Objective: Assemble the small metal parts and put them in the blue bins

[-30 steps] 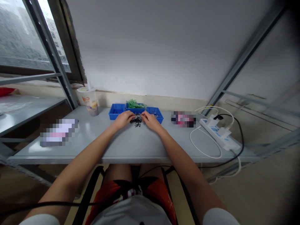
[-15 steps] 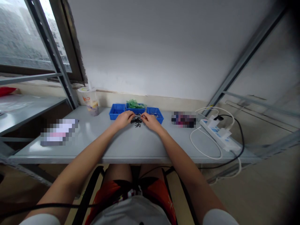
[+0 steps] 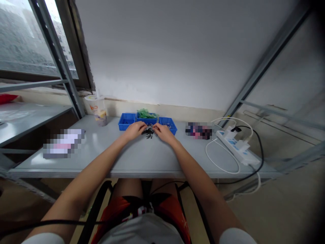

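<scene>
A pile of small dark and silvery screw-like pieces [image 3: 149, 131] lies on the grey tabletop between my two hands. From the left, my left hand [image 3: 136, 130] reaches in with its fingers drawn together at the pile's edge. My right hand [image 3: 163, 132] faces it from the other side, thumb and fingertips pinched close over the pieces. What sits in either pinch is too small to tell. Just behind the hands stand a left blue tray [image 3: 123, 126], a middle blue tray [image 3: 146, 120] with green plastic bits [image 3: 144, 113], and a right blue tray [image 3: 173, 128] holding small silvery pieces.
A lidded drink cup [image 3: 98, 110] stands at the back left, near a blurred flat phone-like object [image 3: 64, 144]. To the right lie a blurred dark object [image 3: 198, 131] and a white power strip [image 3: 238, 147] with looping cables. Metal shelf posts [image 3: 54, 51] rise at both sides.
Both hands stay at the pile, with only slight finger movement. The camera view has shifted a little.
</scene>
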Motion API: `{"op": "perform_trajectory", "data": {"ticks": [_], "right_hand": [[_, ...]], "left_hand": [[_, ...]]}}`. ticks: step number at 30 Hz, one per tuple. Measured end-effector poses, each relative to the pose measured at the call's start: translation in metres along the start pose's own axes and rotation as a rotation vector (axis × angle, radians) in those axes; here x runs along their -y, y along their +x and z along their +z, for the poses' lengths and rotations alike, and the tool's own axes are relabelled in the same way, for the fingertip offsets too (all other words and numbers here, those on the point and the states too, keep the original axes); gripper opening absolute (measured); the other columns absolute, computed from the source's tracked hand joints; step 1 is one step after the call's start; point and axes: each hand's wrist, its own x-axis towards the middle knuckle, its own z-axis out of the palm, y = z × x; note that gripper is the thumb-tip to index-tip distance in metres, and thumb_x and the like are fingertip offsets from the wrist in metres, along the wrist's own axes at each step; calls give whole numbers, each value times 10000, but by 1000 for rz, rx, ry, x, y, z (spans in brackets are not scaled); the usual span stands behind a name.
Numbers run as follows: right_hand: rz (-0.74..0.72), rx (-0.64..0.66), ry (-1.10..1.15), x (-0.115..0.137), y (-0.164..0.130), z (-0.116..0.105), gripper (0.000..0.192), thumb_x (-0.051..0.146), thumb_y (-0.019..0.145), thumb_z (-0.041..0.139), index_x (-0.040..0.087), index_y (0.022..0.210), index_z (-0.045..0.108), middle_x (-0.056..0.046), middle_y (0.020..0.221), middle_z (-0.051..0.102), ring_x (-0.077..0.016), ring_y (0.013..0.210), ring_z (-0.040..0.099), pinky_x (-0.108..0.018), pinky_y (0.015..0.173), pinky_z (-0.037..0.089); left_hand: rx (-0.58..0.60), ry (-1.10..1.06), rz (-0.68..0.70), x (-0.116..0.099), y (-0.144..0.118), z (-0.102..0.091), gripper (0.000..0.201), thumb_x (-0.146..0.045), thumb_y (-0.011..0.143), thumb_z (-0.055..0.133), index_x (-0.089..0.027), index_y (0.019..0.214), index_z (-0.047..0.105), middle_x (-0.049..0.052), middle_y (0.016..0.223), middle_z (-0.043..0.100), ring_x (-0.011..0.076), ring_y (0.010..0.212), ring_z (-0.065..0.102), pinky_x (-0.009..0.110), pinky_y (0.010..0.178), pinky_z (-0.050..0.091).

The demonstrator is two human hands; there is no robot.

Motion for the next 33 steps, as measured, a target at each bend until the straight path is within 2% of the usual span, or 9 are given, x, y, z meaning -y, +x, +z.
{"op": "perform_trajectory", "data": {"ticks": [13, 19, 27, 33], "right_hand": [[19, -10, -12, 0, 1, 1, 179, 284, 921, 468, 195, 976, 614, -2, 723, 645, -125, 649, 562, -209, 630, 350], [-11, -18, 7, 6, 0, 0, 184, 299, 922, 470, 191, 973, 610, 0, 720, 639, -120, 631, 550, -210, 622, 346], [-98, -12, 8, 13, -2, 4, 192, 300, 928, 463, 192, 975, 615, -28, 836, 674, -130, 722, 580, -220, 680, 374], [-124, 3, -6, 17, -5, 6, 193, 278, 931, 450, 193, 971, 618, -31, 871, 680, -123, 712, 573, -224, 680, 378]], "left_hand": [[13, -9, -3, 5, 1, 4, 152, -254, 886, 519, -167, 903, 642, 54, 878, 650, 172, 783, 590, 271, 710, 438], [80, 15, -15, 9, 1, 7, 100, -228, 847, 563, -171, 874, 640, 38, 841, 639, 162, 754, 578, 249, 668, 414], [182, -42, 17, 8, 0, 6, 99, -194, 821, 566, -147, 848, 648, 47, 821, 653, 154, 726, 577, 244, 658, 405], [239, -85, 13, 8, 0, 11, 118, -212, 823, 564, -135, 825, 653, 55, 792, 669, 161, 716, 588, 250, 659, 418]]}}
